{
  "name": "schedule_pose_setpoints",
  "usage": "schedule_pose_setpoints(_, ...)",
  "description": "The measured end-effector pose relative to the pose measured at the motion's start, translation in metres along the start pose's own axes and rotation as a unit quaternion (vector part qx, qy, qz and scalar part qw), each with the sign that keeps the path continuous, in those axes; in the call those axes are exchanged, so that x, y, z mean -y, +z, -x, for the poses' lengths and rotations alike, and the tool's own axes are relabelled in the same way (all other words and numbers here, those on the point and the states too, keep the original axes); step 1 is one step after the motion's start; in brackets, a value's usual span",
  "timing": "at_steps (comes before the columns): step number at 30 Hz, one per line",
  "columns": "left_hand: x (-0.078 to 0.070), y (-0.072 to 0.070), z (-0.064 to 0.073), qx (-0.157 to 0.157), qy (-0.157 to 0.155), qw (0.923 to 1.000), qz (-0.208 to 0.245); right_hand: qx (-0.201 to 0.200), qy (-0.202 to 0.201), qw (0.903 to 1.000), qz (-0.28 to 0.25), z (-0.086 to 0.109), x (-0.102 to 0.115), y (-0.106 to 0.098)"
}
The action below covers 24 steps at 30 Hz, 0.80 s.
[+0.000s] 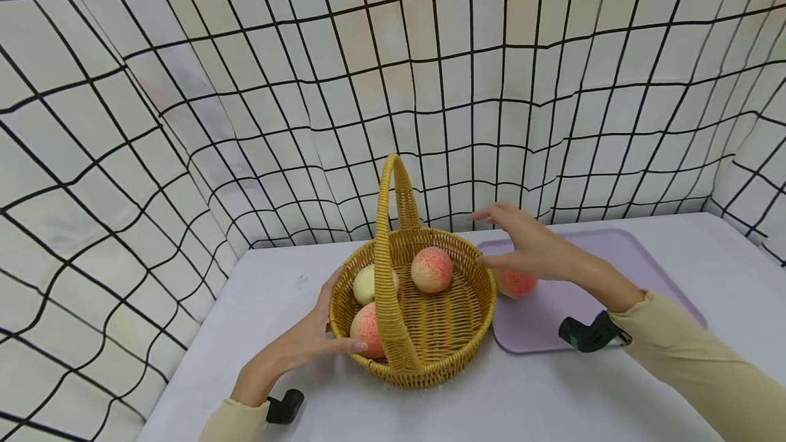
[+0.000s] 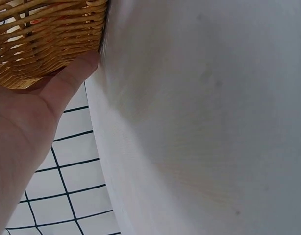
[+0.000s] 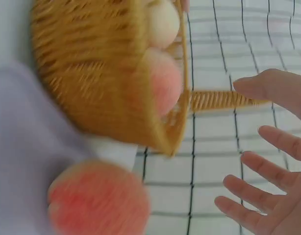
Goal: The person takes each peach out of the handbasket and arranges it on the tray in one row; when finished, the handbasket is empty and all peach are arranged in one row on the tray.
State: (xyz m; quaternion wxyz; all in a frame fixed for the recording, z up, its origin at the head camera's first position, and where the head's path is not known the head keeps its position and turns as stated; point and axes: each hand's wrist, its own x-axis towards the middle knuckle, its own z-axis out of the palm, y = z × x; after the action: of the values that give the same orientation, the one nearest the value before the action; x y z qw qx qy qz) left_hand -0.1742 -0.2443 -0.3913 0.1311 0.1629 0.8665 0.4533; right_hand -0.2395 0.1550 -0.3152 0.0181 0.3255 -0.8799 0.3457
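Observation:
A woven wicker basket (image 1: 451, 333) with a tall handle (image 1: 382, 258) stands on the table. Inside it lie a peach (image 1: 432, 269) near the back, a pale yellow fruit (image 1: 364, 285) at the left and another peach (image 1: 365, 328) at the front left. My left hand (image 1: 297, 343) grips the basket's left side, thumb over the rim by the front peach and fingers along the outside. Right of the basket, my right hand (image 1: 540, 251) is raised with spread fingers and holds nothing. Below it a further peach (image 1: 516, 284) sits on the lilac tray (image 1: 589, 319), partly hidden by that hand.
The white-covered table (image 1: 270, 292) ends at a white wall covered with black netting (image 1: 467, 114) at the back and left. The tray's left edge lies close against the basket's right side.

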Motion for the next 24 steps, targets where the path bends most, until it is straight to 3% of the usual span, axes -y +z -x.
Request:
schedule_pose_setpoints(5, 0.002, -0.001, -0.001, 0.002, 0.0, 1.0, 0.007, 0.017, -0.045, 0.9988, -0.008, -0.016, 0.019, 0.014)
schedule_pose_setpoints(10, 0.003, -0.001, -0.002, 0.003, -0.002, 0.9999, 0.014, 0.038, -0.079, 0.9961, -0.001, -0.029, 0.022, 0.031)
schedule_pose_setpoints(17, 0.003, 0.0, -0.003, 0.003, 0.001, 0.9998, 0.018, 0.059, -0.078, 0.9952, -0.009, -0.039, 0.012, 0.049)
schedule_pose_setpoints(24, 0.003, -0.001, -0.002, 0.006, -0.002, 0.9996, 0.027, 0.096, -0.052, 0.9937, -0.027, -0.044, -0.001, 0.069)
